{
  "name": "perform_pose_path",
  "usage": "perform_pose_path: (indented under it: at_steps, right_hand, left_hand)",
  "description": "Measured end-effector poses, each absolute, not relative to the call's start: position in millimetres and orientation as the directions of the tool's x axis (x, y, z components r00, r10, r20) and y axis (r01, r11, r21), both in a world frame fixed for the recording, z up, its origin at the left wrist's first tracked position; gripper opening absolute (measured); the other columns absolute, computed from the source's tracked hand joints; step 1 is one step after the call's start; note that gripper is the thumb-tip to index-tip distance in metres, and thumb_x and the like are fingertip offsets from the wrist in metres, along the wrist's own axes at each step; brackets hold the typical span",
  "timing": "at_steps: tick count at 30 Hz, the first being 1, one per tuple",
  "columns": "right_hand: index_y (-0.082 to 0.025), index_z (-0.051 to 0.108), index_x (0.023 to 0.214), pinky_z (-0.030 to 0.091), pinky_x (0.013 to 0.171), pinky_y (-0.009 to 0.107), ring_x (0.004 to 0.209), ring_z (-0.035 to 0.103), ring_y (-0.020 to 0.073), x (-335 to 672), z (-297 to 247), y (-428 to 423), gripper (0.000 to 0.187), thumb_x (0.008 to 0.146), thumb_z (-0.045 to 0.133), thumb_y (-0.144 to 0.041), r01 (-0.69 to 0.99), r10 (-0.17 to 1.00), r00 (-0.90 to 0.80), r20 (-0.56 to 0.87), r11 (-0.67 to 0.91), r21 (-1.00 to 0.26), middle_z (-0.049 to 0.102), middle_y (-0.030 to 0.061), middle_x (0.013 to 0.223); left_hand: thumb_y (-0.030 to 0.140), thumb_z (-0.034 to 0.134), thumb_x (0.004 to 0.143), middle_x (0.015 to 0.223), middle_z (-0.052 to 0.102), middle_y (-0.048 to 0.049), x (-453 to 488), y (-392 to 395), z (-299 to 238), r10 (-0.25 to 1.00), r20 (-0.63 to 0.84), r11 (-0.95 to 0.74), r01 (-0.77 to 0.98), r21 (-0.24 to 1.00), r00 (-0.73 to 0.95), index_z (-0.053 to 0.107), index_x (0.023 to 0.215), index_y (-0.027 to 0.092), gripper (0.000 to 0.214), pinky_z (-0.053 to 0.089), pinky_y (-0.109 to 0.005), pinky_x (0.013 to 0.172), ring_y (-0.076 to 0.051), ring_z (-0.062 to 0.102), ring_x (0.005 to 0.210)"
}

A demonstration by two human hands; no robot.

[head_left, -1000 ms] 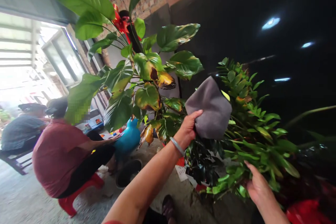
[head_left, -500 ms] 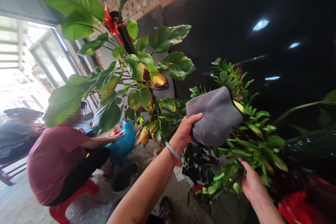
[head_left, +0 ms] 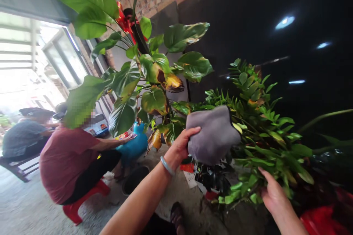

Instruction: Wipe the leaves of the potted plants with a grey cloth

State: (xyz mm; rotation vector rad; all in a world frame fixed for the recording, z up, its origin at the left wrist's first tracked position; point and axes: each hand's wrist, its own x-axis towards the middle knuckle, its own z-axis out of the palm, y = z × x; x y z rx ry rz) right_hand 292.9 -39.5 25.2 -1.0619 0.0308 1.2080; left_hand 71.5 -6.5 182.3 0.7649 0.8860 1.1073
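Observation:
My left hand point(head_left: 180, 146) is closed on a grey cloth point(head_left: 213, 134), pressing it against the fronds of a small-leaved green plant point(head_left: 256, 117). My right hand point(head_left: 271, 192) reaches under the lower fronds of the same plant, its fingers against the leaves; most of its fingers are hidden among them. A pale bangle point(head_left: 166, 165) sits on my left wrist.
A tall broad-leaved plant point(head_left: 154, 69) with yellowing leaves and a red ribbon point(head_left: 124, 20) stands to the left against a brick wall. A person in a red shirt point(head_left: 66, 161) sits on a red stool point(head_left: 79, 205) by a blue pot point(head_left: 135, 147). Another person point(head_left: 24, 136) sits further left.
My left hand has drawn the grey cloth down and to the left along the fronds. My right hand stays under the lower leaves.

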Motion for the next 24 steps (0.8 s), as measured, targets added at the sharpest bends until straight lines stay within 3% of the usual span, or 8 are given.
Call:
perform_pose_path:
  at_steps: [2, 4, 9, 11, 14, 17, 20, 24]
  right_hand:
    - [-0.023, 0.061, 0.071, 0.054, 0.050, 0.032, 0.050, 0.061, 0.0195, 292.1, 19.1, -36.0, 0.020, 0.052, 0.067, -0.015, -0.749, 0.745, 0.425, -0.514, -0.029, -0.662, 0.064, -0.0047, 0.055]
    - [-0.023, 0.060, 0.070, 0.055, 0.053, 0.033, 0.056, 0.064, 0.0218, 293.7, 13.1, -35.1, 0.019, 0.053, 0.067, -0.018, -0.736, 0.753, 0.434, -0.495, -0.020, -0.677, 0.063, -0.0045, 0.054]
    - [-0.024, 0.062, 0.072, 0.051, 0.047, 0.027, 0.057, 0.064, 0.0198, 303.4, 6.4, -41.0, 0.023, 0.051, 0.069, -0.018, -0.728, 0.787, 0.407, -0.463, -0.026, -0.685, 0.067, -0.0033, 0.060]
    - [-0.024, 0.062, 0.073, 0.050, 0.043, 0.026, 0.053, 0.063, 0.0185, 305.1, 6.8, -41.9, 0.026, 0.050, 0.070, -0.016, -0.733, 0.783, 0.404, -0.474, -0.033, -0.680, 0.067, -0.0041, 0.060]
    - [-0.024, 0.062, 0.074, 0.052, 0.045, 0.028, 0.049, 0.061, 0.0182, 302.4, 7.3, -38.9, 0.026, 0.051, 0.069, -0.016, -0.743, 0.765, 0.407, -0.499, -0.041, -0.669, 0.067, -0.0050, 0.058]
    - [-0.024, 0.062, 0.075, 0.054, 0.049, 0.031, 0.048, 0.061, 0.0186, 297.6, 6.1, -34.4, 0.024, 0.053, 0.067, -0.016, -0.749, 0.760, 0.411, -0.503, -0.033, -0.662, 0.067, -0.0051, 0.058]
    - [-0.024, 0.060, 0.071, 0.054, 0.048, 0.030, 0.048, 0.060, 0.0184, 297.3, 3.7, -33.6, 0.019, 0.054, 0.065, -0.016, -0.747, 0.755, 0.423, -0.501, -0.023, -0.664, 0.065, -0.0056, 0.055]
    - [-0.024, 0.063, 0.072, 0.051, 0.043, 0.026, 0.048, 0.060, 0.0163, 304.8, 3.0, -38.1, 0.024, 0.051, 0.066, -0.013, -0.733, 0.757, 0.430, -0.492, -0.025, -0.680, 0.067, -0.0057, 0.060]
  left_hand:
    - [0.019, 0.075, 0.063, 0.062, 0.070, -0.0029, 71.9, 1.4, 174.5, 0.954, -0.278, 0.299, -0.460, 0.836, 0.115, 0.069, 0.070, 0.013, 0.011, 0.051, -0.026, 0.063, -0.015, 0.063, 0.055]
    - [0.018, 0.075, 0.063, 0.061, 0.071, -0.0044, 71.4, -4.9, 152.1, 0.918, -0.375, 0.394, -0.388, 0.833, 0.126, 0.069, 0.070, 0.011, 0.011, 0.052, -0.027, 0.067, -0.016, 0.064, 0.057]
    - [0.017, 0.079, 0.055, 0.068, 0.073, -0.0053, 53.2, -47.6, 124.9, 0.801, -0.468, 0.520, -0.045, 0.853, 0.374, 0.073, 0.074, 0.009, 0.021, 0.050, -0.026, 0.063, -0.016, 0.064, 0.059]
    - [0.017, 0.078, 0.056, 0.068, 0.073, -0.0051, 44.0, -48.3, 143.5, 0.836, -0.388, 0.451, -0.083, 0.889, 0.387, 0.073, 0.073, 0.010, 0.020, 0.049, -0.024, 0.060, -0.016, 0.064, 0.058]
    - [0.017, 0.073, 0.064, 0.065, 0.072, -0.0042, 39.1, -25.1, 177.2, 0.938, -0.270, 0.331, -0.340, 0.880, 0.217, 0.071, 0.074, 0.010, 0.012, 0.049, -0.025, 0.059, -0.015, 0.063, 0.053]
    - [0.021, 0.061, 0.079, 0.057, 0.069, -0.0029, 44.4, -2.5, 180.3, 0.946, -0.324, 0.285, -0.541, 0.792, 0.023, 0.066, 0.071, 0.013, 0.012, 0.052, -0.026, 0.061, -0.016, 0.064, 0.051]
    - [0.019, 0.055, 0.084, 0.056, 0.069, -0.0041, 45.3, -10.2, 147.9, 0.879, -0.476, 0.409, -0.510, 0.756, 0.000, 0.065, 0.073, 0.012, 0.016, 0.053, -0.027, 0.061, -0.017, 0.065, 0.050]
    - [0.013, 0.064, 0.075, 0.063, 0.072, -0.0065, 19.9, -50.0, 119.7, 0.753, -0.620, 0.654, -0.342, 0.674, 0.218, 0.068, 0.080, 0.009, 0.008, 0.053, -0.024, 0.062, -0.017, 0.067, 0.053]
